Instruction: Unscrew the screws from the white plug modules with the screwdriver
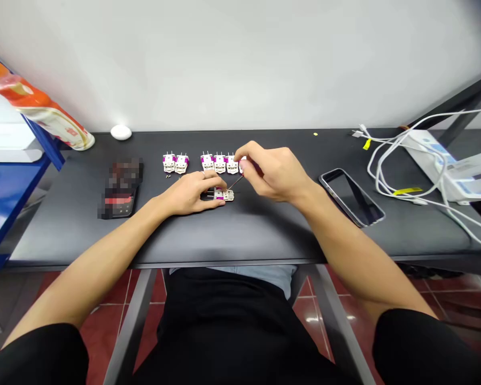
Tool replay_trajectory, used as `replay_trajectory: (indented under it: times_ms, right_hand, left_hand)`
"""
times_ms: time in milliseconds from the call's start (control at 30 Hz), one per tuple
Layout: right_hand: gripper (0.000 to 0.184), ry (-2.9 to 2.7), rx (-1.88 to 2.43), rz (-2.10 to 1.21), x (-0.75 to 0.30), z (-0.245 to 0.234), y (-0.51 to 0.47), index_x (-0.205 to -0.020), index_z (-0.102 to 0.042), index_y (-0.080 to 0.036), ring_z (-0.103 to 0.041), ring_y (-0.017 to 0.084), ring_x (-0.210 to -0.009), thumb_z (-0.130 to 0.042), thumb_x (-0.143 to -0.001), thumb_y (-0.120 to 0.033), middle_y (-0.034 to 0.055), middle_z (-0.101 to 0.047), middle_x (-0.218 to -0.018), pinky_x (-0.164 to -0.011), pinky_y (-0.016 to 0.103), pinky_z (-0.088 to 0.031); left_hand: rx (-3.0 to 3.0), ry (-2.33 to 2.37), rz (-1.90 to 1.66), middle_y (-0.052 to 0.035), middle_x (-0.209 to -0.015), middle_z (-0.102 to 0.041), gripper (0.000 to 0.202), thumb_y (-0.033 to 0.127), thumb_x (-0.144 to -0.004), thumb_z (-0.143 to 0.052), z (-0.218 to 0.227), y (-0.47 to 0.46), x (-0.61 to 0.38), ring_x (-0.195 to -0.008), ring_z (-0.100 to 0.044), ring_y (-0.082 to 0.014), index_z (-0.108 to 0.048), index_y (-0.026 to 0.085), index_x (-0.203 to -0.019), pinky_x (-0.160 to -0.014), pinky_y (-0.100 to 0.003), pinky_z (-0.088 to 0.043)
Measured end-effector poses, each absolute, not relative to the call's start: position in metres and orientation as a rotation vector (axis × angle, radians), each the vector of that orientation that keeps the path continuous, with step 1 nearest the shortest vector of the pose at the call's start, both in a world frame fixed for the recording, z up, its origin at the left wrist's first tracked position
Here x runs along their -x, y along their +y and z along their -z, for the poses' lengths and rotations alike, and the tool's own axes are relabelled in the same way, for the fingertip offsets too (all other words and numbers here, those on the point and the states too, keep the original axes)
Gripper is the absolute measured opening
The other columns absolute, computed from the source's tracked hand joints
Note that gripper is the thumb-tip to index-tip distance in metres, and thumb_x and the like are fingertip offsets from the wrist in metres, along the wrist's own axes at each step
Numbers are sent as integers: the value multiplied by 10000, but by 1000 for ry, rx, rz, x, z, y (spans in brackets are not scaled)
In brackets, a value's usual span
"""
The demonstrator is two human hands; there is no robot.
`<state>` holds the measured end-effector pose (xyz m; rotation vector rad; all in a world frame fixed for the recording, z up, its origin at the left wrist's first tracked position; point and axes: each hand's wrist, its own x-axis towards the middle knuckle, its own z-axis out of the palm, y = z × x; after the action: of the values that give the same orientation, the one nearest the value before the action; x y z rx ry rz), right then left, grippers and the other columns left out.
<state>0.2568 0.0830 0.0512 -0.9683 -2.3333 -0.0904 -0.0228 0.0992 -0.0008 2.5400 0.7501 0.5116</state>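
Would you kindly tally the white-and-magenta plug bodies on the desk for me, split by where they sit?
Back row, white-and-magenta plug bodies: 6 (one partly hidden by the right hand)
Under the left hand, plug body: 1
Total: 7

Left hand [190, 192] palm-down, right hand [274, 174] raised just beside it

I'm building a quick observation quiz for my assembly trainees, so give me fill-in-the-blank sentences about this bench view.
The right hand holds a thin screwdriver that angles down toward the part under the ____ hand.
That white plug-like part has ____ trim.
A separate group of ____ similar parts stands left of the others.
A smartphone lies on the black tabletop to the ____ of the hands.

Missing words: left; magenta; two; right.
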Motion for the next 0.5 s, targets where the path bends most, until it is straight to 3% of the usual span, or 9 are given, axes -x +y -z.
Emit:
replay_trajectory:
  times_ms: [200,500]
  right_hand:
    - [230,-2322,890,72,-259,-51,81,-1174,-699,-225,-552,154,-547,-478,-1113,-231,-42,-689,-694,-610,296,-386]
    - [269,-2375,862,85,-255,-47,80,-1201,-701,-218,-615,160,-589,-443,-1124,-217,-27,-726,-715,-639,294,-409]
  left_hand:
    - [-2482,742,-532,-94,-1225,-784,345,528,-1086,-724,2,100,22,-976,-701,-222,-770,227,-1249,-840,-323,-535]
    - [-2459,734,-548,-90,-1210,-787,347,519,-1074,-747,4,101,22,-985,-695,-224,-771,222,-1251,-841,-324,-525]
